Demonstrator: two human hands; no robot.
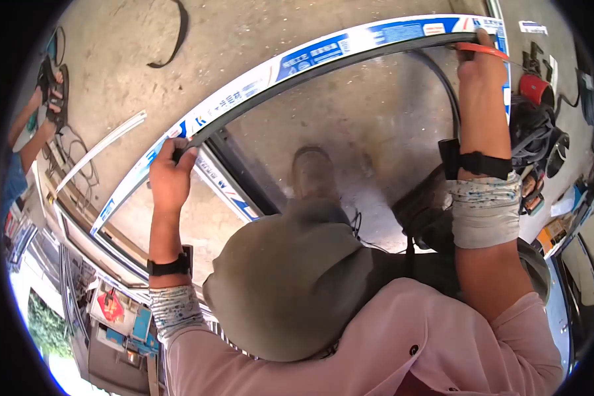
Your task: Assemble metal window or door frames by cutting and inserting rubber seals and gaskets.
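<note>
a window-frame workshop with a bare concrete floor (257,39): film-wrapped white frame profiles (257,82) in the middle, loose strips (99,148) lying far left, tools and cables (541,132) piled at the right.

Both arms reach up and forward from the lower edge, spread well apart, in pink sleeves pushed back above patterned cuffs. The left hand (171,173) is curled, fingers folded over and thumb tucked beneath, knuckles facing the camera, with a black band round the wrist. The right hand (478,63) is raised higher and farther out, forearm nearly straight, fingers closed and pointing away; a black strap circles that wrist above a pale speckled cuff. One bent knee and a foot show between the arms
</note>
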